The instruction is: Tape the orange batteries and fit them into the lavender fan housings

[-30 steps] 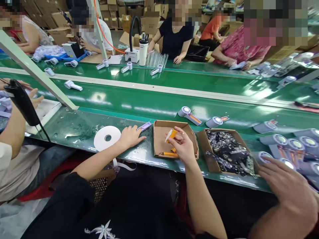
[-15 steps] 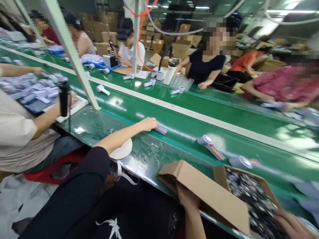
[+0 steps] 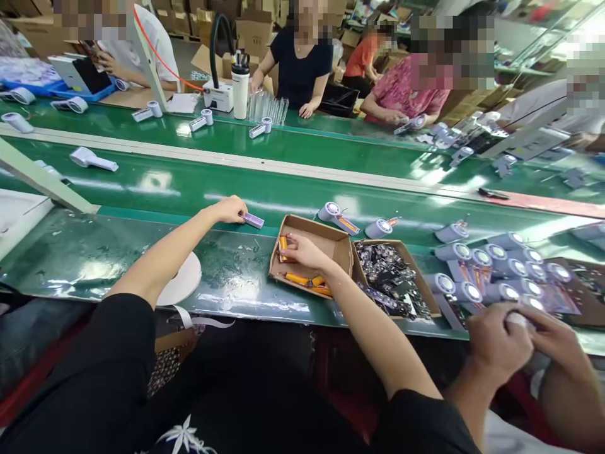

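Observation:
My left hand [image 3: 231,209] is closed at the near edge of the green conveyor belt. From its fingers sticks a lavender handle-shaped piece [image 3: 253,220]; whatever else belongs to it is hidden by the hand. Over a shallow cardboard box [image 3: 326,234], my right hand [image 3: 305,252] pinches an orange cylindrical battery [image 3: 283,248] near the left wall. A few more orange batteries [image 3: 297,278] lie along the near side of that box.
A box of small dark circuit boards [image 3: 390,271] adjoins on the right. A co-worker's hands [image 3: 510,337] work beside many lavender round-headed units [image 3: 496,252]. A white tape roll [image 3: 182,282] lies left; a metal post [image 3: 51,180] slants beyond it.
The tilted cardboard box now lies flat on the table, and my right hand has come over it and taken a battery. My left hand still holds the lavender piece. The view has swung right.

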Available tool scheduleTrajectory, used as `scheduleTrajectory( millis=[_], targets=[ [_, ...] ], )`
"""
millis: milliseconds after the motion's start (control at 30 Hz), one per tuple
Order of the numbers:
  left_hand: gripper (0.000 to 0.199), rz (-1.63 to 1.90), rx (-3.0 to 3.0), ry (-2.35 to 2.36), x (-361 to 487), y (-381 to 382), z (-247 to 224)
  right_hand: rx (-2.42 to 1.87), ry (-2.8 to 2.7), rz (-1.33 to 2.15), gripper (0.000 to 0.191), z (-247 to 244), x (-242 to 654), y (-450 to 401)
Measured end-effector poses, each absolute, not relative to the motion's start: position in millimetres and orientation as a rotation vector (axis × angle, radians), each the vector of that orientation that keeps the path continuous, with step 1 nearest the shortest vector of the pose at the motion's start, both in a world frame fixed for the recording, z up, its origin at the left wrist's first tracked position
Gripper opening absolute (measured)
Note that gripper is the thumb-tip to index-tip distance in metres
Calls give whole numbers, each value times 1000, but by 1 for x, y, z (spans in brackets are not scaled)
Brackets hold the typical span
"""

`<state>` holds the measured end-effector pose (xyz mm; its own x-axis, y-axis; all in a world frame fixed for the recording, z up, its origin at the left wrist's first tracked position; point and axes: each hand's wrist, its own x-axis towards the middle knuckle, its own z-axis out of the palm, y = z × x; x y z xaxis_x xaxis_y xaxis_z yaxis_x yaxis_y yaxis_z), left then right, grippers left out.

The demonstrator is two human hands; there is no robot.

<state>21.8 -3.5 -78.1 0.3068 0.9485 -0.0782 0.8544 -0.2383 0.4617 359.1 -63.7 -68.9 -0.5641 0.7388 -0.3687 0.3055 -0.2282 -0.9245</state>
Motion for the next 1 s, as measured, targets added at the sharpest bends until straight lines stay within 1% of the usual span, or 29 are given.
scheduleTrajectory(
  millis=[67,133,200,300,400,533,733,900,1000],
  targets=[
    [13,259,2168,1507,19,-2,-75,-1162,-1992,1692,52,-56,362,-72],
    [18,265,2147,1423,17,-1,-73,-1068,-2148,1494,51,-39,363,-77],
    [23,321,2097,1364,17,-3,-73,-987,-2106,1368,52,-25,359,-74],
    [29,414,2032,1387,23,-5,-77,-892,-1937,1280,57,-16,334,-55],
    [30,470,2016,1521,32,-6,-85,-874,-2066,1174,54,-21,299,-27],
    [22,505,1993,1625,42,-4,-92,-975,-2458,900,46,-32,265,1],
    [17,523,1961,1641,50,2,-95,-1151,-2855,577,44,-41,260,10],
    [15,541,1911,1676,57,1,-95,-1174,-3024,438,39,-46,253,11],
    [16,533,1874,1714,63,-2,-93,-1187,-3125,362,40,-49,241,12]
  ],
)
